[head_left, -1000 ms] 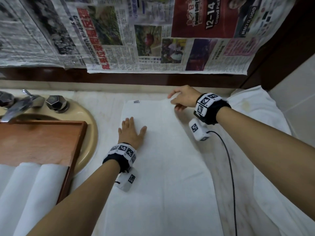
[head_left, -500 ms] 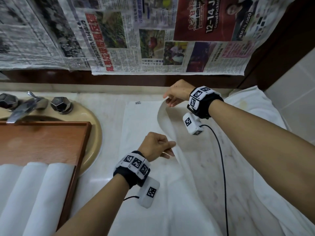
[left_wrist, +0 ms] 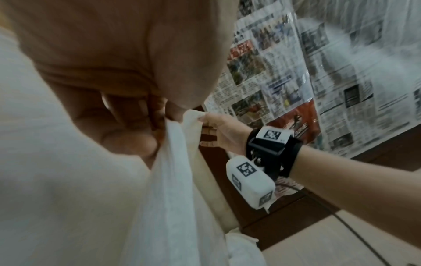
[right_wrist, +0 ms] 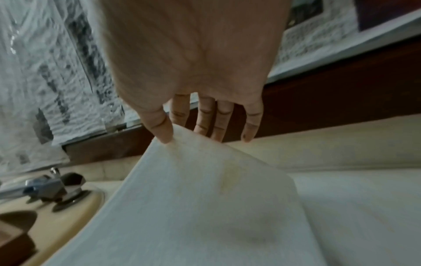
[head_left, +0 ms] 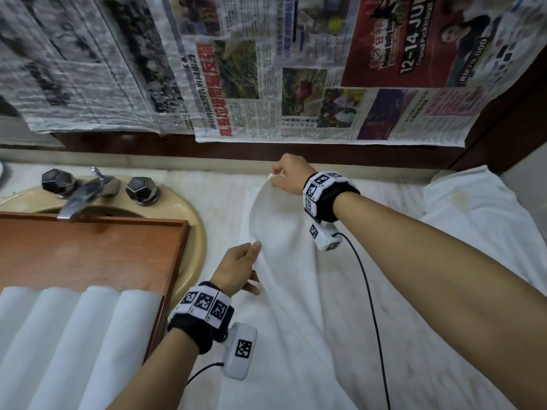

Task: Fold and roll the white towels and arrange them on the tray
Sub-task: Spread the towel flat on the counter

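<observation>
A white towel (head_left: 296, 306) lies on the marble counter, its right side lifted and folded over to the left. My right hand (head_left: 278, 177) pinches the towel's far corner (right_wrist: 173, 142) between thumb and forefinger, the other fingers straight. My left hand (head_left: 254, 255) pinches the lifted edge (left_wrist: 173, 129) nearer to me. The wooden tray (head_left: 88, 255) rests over the sink at left, with several rolled white towels (head_left: 68, 335) side by side at its near end.
A beige sink (head_left: 195, 232) with a chrome tap (head_left: 85, 193) and two dark knobs sits behind the tray. Another white towel (head_left: 479, 220) is heaped at the right end of the counter. Newspaper (head_left: 266, 69) covers the wall behind. Wrist-camera cables trail over the towel.
The left hand left its flat rest on the towel and took hold of the edge. Both hands carried the right side up and leftward over the towel.
</observation>
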{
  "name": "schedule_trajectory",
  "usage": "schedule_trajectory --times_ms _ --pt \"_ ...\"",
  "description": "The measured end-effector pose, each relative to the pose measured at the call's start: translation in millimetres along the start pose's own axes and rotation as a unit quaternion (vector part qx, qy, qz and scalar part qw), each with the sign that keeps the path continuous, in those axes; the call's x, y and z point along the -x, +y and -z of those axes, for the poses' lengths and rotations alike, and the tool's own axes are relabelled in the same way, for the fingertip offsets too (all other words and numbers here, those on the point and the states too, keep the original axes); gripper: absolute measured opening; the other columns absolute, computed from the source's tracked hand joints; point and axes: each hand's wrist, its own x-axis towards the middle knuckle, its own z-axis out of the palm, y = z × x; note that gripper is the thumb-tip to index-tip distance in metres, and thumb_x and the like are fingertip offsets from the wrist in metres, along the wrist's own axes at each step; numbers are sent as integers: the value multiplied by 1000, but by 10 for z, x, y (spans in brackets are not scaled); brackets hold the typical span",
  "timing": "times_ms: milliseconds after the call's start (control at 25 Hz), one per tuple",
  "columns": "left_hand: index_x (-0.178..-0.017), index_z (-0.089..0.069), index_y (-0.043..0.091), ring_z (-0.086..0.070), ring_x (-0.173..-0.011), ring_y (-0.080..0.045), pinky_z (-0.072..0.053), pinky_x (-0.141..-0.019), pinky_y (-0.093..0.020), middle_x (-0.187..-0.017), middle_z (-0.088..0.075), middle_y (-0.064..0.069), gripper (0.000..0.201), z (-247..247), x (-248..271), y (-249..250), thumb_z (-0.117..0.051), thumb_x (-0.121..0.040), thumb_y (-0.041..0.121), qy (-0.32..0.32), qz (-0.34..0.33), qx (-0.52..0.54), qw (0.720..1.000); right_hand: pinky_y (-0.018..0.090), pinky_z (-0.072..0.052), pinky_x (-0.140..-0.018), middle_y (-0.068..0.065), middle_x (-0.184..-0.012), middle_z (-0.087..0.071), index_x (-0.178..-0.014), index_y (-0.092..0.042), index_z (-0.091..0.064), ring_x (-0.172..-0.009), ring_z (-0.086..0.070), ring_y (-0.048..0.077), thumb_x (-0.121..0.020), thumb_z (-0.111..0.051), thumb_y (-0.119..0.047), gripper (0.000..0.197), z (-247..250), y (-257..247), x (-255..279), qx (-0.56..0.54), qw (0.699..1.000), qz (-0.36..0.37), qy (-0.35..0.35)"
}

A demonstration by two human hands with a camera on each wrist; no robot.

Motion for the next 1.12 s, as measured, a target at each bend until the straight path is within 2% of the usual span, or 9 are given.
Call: schedule_trajectory --times_ms 80,160,320,440,680,800,920,1040,1120 --pt "-90 -57 -6 -57 -48 -20 -45 -43 -30 -72 -59 -17 48 67 -103 -166 -43 -102 38 64 5 -52 997 41 -47 -91 3 -102 -63 -85 -23 -63 -101 -56 25 -88 -58 -27 7 -213 -2 -101 6 1000 0 -4" --pt "-76 -51 2 -50 -41 -21 -44 -42 -31 -62 -51 -11 45 108 -204 -287 -45 -100 40 126 3 -84 988 40 -45 -94 1 -106 -65 -89 -25 -61 -103 -57 25 -90 -59 -28 4 -401 20 -211 18 1000 8 -1" --pt "-66 -50 10 -55 -55 -27 -57 -57 -45 -57 -53 -3 44 95 -353 -408 -54 -94 43 196 -5 -112 974 37 -47 -93 3 -117 -63 -110 -20 -64 -108 -59 26 -93 -53 -14 21 -609 205 -356 55 998 -4 -39" --pt "-70 -55 16 -57 -66 -27 -56 -66 -44 -60 -55 3 36 78 -422 -407 -56 -93 43 216 -9 -132 967 36 -47 -94 8 -126 -58 -122 -16 -59 -114 -55 28 -94 -52 -10 29 -703 355 -392 53 997 -13 -48" --pt "-89 -58 18 -46 -83 -18 -43 -72 -33 -78 -60 6 26 42 -454 -412 -48 -98 40 255 -11 -184 949 36 -50 -83 12 -103 -65 -103 -9 -64 -95 -60 31 -93 -52 -13 16 -737 449 -477 14 999 -30 9" --pt "-88 -56 18 -48 -85 -20 -41 -71 -33 -82 -62 4 28 40 -489 -436 -46 -99 41 262 2 -175 949 38 -49 -83 15 -104 -64 -104 -7 -62 -96 -58 34 -95 -50 -14 16 -772 486 -488 37 998 -34 22" --pt "-80 -55 18 -56 -88 -25 -48 -77 -37 -84 -64 -1 32 58 -564 -460 -50 -96 45 270 25 -145 951 39 -47 -85 14 -111 -62 -109 -6 -58 -104 -56 34 -98 -49 -16 17 -796 470 -480 65 997 -23 22" --pt "-79 -57 18 -58 -88 -25 -48 -77 -34 -90 -64 -3 33 70 -615 -424 -54 -93 48 271 58 -165 947 47 -27 -110 8 -150 -34 -141 -13 -39 -139 -27 30 -99 -45 -25 43 -859 388 -216 154 988 25 3" --pt "-77 -59 19 -60 -87 -27 -48 -75 -32 -89 -64 -3 32 80 -642 -388 -57 -90 47 270 71 -169 945 49 4 -118 -5 -162 0 -154 -22 -11 -149 6 17 -102 -35 -36 58 -987 384 197 202 959 185 -66"
